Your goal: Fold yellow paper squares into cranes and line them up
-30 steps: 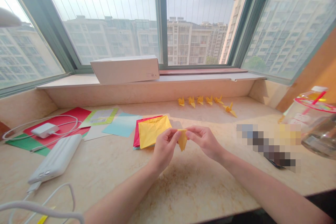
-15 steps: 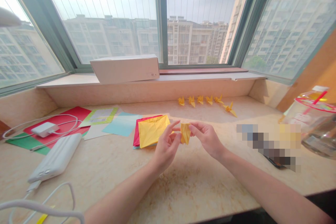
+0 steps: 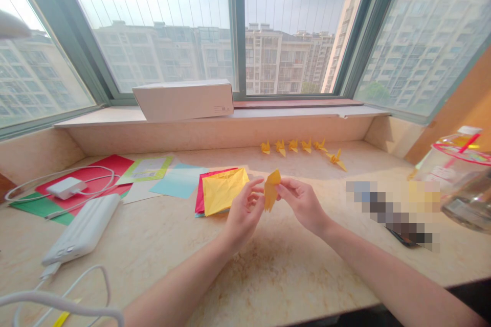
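A small folded piece of yellow paper (image 3: 271, 189) is held upright between both hands above the marble counter (image 3: 268, 265). My right hand (image 3: 303, 204) pinches its right edge with thumb and fingers. My left hand (image 3: 243, 212) touches its left edge, fingers partly spread and curled toward it. A stack of yellow and red paper squares (image 3: 220, 191) lies just left of the hands. Several finished yellow paper cranes (image 3: 303, 147) stand in a row near the back wall.
A white box (image 3: 184, 99) rests on the window sill. At left lie red and green sheets (image 3: 76, 184), a white charger (image 3: 65, 187) with cable and a white power bank (image 3: 82, 230). A light blue sheet (image 3: 178, 182) lies beside them. A clear plastic jar (image 3: 456, 173) stands at right.
The folded paper has been turned and raised from hanging point-down to standing upright. My left hand's fingers loosened from a full pinch; both hands stayed in place.
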Demonstrator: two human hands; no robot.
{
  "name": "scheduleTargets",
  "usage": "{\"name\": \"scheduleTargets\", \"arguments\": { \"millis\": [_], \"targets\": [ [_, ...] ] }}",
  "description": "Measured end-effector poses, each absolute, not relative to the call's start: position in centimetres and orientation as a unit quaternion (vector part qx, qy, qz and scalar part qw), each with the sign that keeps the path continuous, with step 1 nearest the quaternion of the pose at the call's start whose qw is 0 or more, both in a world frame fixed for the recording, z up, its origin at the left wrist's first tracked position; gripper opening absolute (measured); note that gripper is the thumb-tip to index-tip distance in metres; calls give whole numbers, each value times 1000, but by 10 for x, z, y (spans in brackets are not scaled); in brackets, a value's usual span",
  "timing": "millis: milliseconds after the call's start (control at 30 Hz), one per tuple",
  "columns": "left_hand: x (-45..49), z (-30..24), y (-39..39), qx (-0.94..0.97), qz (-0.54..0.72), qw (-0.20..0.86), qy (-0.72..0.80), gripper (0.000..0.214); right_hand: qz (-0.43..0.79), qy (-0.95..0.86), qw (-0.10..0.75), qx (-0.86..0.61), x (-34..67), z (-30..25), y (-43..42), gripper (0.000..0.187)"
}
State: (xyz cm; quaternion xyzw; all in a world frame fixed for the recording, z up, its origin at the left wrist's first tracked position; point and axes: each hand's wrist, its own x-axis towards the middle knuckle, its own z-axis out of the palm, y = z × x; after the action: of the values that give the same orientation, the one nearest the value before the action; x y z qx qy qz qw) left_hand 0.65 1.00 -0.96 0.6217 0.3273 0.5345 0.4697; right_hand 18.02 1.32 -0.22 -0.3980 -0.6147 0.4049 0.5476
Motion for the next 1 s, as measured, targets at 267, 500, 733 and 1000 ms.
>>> {"name": "scheduleTargets", "arguments": {
  "millis": [267,500,733,1000],
  "targets": [
    [5,-9,12,694,533,303,377,13,385,-610,558,-411,179,-4,10,28],
    [7,-3,5,673,509,427,324,27,294,-709,532,-358,176,-3,4,23],
    [9,-7,10,573,530,545,305,33,292,-682,565,-361,174,-4,2,26],
    [10,-3,8,543,549,559,301,32,376,-609,576,-396,176,-5,8,33]
  ]
}}
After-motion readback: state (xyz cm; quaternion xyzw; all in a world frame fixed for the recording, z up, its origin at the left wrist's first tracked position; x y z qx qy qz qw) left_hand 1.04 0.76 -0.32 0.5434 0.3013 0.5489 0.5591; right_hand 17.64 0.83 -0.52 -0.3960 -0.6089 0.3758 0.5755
